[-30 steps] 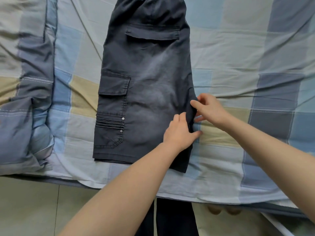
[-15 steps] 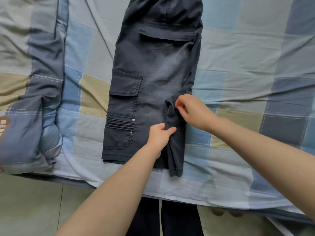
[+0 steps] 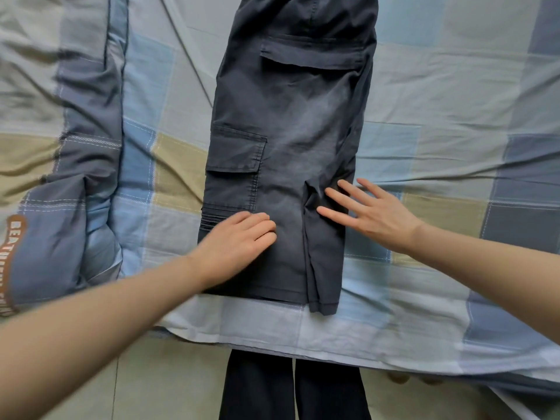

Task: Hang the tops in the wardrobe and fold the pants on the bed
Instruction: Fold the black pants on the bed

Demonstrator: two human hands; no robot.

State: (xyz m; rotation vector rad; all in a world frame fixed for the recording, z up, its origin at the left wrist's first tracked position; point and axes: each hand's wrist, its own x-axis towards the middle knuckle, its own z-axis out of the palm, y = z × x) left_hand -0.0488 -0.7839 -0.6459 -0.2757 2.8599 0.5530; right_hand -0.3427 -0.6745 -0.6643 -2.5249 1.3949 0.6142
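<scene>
Two hands [image 3: 306, 228] flat on pants [image 3: 288, 153], rumpled quilt [image 3: 60, 165] left

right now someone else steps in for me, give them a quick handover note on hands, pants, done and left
Left hand: flat on the dark cargo pants, near the side pocket, gripping nothing.
Right hand: fingers spread, pressing the tucked-in crotch flap on the right edge.
Pants lie lengthwise on the checked bed sheet, legs stacked, hem near the bed's edge.
Done: halved lengthwise, flap tucked.
Left: fold the length up. No tops or wardrobe in view.

Lying flat on the checked bed [image 3: 439, 101]: dark cargo pants [image 3: 288, 131], with a bunched quilt [image 3: 66, 177] alongside, left.
</scene>
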